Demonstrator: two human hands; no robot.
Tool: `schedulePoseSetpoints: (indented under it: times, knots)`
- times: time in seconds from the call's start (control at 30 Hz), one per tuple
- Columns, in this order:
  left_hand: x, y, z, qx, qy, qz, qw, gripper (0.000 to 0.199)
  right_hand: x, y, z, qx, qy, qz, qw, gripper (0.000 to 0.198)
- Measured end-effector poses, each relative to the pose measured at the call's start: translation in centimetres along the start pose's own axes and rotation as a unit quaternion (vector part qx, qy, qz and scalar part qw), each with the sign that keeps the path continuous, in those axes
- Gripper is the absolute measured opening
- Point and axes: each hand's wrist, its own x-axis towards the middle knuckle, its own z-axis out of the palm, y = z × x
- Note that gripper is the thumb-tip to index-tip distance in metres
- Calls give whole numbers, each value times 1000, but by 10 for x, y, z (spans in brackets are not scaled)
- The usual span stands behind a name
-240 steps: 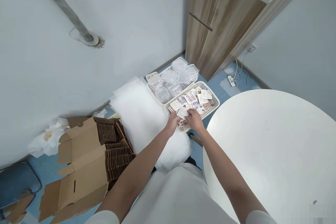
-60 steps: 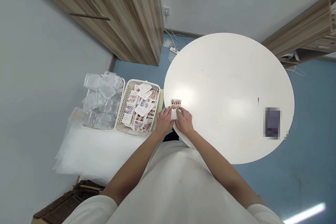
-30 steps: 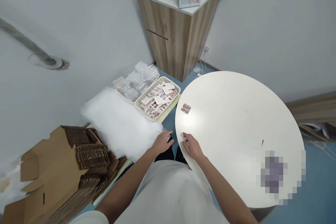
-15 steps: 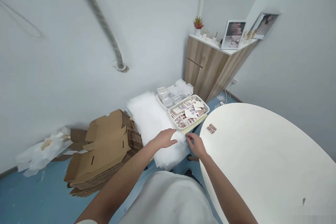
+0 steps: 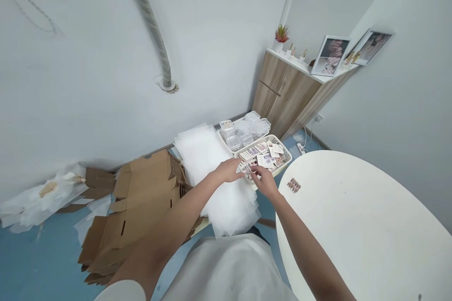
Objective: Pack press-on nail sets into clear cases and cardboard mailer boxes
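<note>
Nail cards [image 5: 265,160] in basket [image 5: 289,157], print unreadably small.

Basket [image 5: 272,139], at right grip [image 5: 265,183]: cream, perforated pattern. Cards [image 5: 264,160], beyond right grip: white, printed purple and brown. Nail set [image 5: 294,185], right of right grip: brown rows. Surface [image 5: 353,211], same side: white. Sheets [image 5: 231,211], near left grip [image 5: 229,170]: translucent white. Boxes [image 5: 144,207], left of left grip: plain brown. Cabinet [image 5: 293,91], beyond right grip: brown woodgrain stripes.

Open air above the white perforated basket [image 5: 274,139] lets a hand in from the top, past its raised rim. Clear plastic boxes [image 5: 233,143] crowd its far-left side; across a narrow gap, the round white table [image 5: 353,216] bounds the right.
</note>
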Motion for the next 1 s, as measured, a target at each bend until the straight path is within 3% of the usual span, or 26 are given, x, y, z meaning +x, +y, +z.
schedulePoseSetpoints:
  times: [0.17, 0.27, 0.5, 0.67, 1.0]
  knots:
    - [50, -4, -11, -71, 29, 5, 997, 59, 54, 24, -20, 35, 53, 59, 996, 28]
    - [90, -11, -12, -151, 34, -29, 988, 62, 85, 43, -30, 70, 80, 89, 990, 29]
    - [171, -26, 6, -409, 59, -158, 897, 60, 151, 85, -31, 163, 125, 155, 966, 41]
    - [192, -29, 26, -452, 85, -179, 870, 59, 180, 106, -11, 193, 146, 183, 953, 39]
    - [198, -24, 43, -429, 131, -187, 874, 61, 185, 114, 7, 194, 171, 205, 944, 30]
